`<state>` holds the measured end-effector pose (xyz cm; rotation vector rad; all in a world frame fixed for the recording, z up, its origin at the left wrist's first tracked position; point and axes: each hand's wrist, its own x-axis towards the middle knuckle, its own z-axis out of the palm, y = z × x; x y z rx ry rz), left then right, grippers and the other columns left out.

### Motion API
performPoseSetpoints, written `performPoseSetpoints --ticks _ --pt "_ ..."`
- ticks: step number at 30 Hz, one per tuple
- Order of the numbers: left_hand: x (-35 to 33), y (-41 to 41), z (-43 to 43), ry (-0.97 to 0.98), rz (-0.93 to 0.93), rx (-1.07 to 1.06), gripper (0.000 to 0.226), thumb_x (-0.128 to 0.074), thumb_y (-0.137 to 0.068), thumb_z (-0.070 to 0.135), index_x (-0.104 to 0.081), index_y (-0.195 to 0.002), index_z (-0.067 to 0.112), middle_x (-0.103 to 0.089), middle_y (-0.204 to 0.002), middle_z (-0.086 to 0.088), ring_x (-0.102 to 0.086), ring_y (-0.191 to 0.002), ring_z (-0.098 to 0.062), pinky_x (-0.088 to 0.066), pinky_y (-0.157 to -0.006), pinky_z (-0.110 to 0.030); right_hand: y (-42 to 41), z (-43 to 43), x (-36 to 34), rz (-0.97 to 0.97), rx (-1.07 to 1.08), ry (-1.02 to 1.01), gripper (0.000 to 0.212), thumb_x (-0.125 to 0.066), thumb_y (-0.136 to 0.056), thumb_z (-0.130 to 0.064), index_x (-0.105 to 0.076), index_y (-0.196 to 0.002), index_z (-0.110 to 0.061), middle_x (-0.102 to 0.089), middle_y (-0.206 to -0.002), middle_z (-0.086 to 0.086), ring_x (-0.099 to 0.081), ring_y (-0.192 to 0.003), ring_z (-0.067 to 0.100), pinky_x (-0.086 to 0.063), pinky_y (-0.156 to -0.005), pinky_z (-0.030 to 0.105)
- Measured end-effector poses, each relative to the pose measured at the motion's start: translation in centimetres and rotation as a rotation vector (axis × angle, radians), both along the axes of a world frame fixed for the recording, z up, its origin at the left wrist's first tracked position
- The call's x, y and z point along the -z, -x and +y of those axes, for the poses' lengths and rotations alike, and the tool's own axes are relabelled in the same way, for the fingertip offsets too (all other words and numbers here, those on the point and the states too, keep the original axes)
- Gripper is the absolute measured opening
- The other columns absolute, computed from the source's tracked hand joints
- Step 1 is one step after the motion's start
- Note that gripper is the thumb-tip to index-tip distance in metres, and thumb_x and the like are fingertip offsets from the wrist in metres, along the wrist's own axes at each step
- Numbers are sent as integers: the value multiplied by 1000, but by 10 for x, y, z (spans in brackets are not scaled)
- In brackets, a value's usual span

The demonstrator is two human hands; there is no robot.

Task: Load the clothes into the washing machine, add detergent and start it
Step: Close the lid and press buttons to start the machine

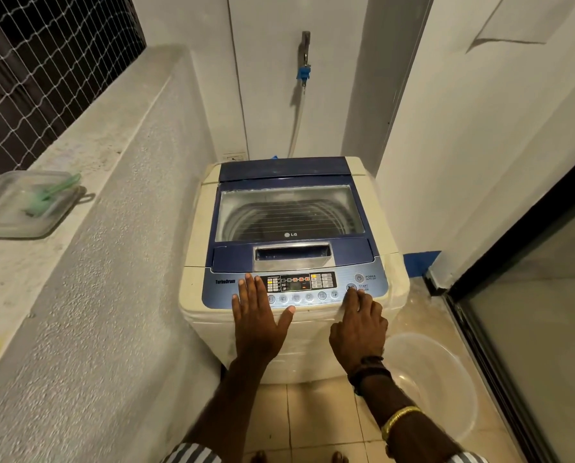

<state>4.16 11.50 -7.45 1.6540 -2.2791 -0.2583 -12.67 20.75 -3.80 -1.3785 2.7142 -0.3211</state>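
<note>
touching 1 start btn (351, 287) w/ right hand (359, 325), left hand (257, 315) on washer (197, 225).

I'm seeing washing machine (291, 262) standing between ledge (89, 155), left, and basin (436, 379), right | container (22, 208) lying on ledge | tap (304, 51) hanging behind | left hand (257, 319) resting on control panel (296, 287), right hand (359, 325) seemingly touching its right end
</note>
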Motion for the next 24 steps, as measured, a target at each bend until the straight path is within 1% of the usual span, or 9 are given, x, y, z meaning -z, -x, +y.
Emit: performPoseSetpoints --ticks 7,13,15,17,19,22,24 --pt "2 2 -1 -3 -1 -21 96 -37 -87 71 -18 -156 7 -10 -164 -13 -7 -152 -30 -6 -122 -48 1 -3 6 50 -7 -6 76 -73 -69 -24 -47 -139 -10 -55 -127 15 -53 -107 35 -52 -78 47" --pt "0 3 1 20 13 -23 95 -43 -86 68 -23 -154 5 -16 -163 -14 -13 -151 -32 -12 -121 -50 4 -2 10 87 -34 -12 80 -74 -66 -29 -48 -139 -9 -55 -129 15 -53 -109 35 -49 -82 48" --pt "-1 2 1 11 16 -20 95 -42 -86 68 -22 -155 6 -15 -163 -14 -12 -151 -31 -13 -121 -51 4 -1 9 94 -37 4 76 -70 -70 -34 -48 -139 -9 -55 -129 15 -53 -110 34 -50 -84 48" --pt "-3 -1 0 2 22 -11 96 -41 -86 69 -21 -155 6 -14 -163 -13 -11 -151 -30 -12 -122 -50 2 -2 7 84 -21 42 70 -60 -77 -43 -49 -138 -10 -57 -127 13 -54 -110 32 -49 -86 48" --pt "-4 -3 -1 -4 25 3 95 -39 -87 69 -18 -155 7 -12 -164 -12 -10 -151 -29 -10 -121 -49 2 -4 4 75 2 93 63 -52 -81 -49 -53 -132 -12 -60 -119 10 -56 -105 30 -49 -85 46" --pt "-5 -9 -3 -32 -11 28 92 -29 -89 70 -11 -157 9 -5 -165 -9 -2 -152 -26 -5 -122 -45 6 -9 -1 93 11 159 48 -52 -85 -53 -58 -114 -15 -60 -105 9 -55 -96 29 -47 -83 44" --pt "-5 -11 -5 -59 -28 46 90 -23 -89 69 -6 -157 12 1 -165 -7 4 -152 -24 0 -123 -43 13 -15 0 75 -10 183 40 -54 -87 -53 -56 -106 -17 -58 -107 9 -53 -100 29 -47 -87 44"
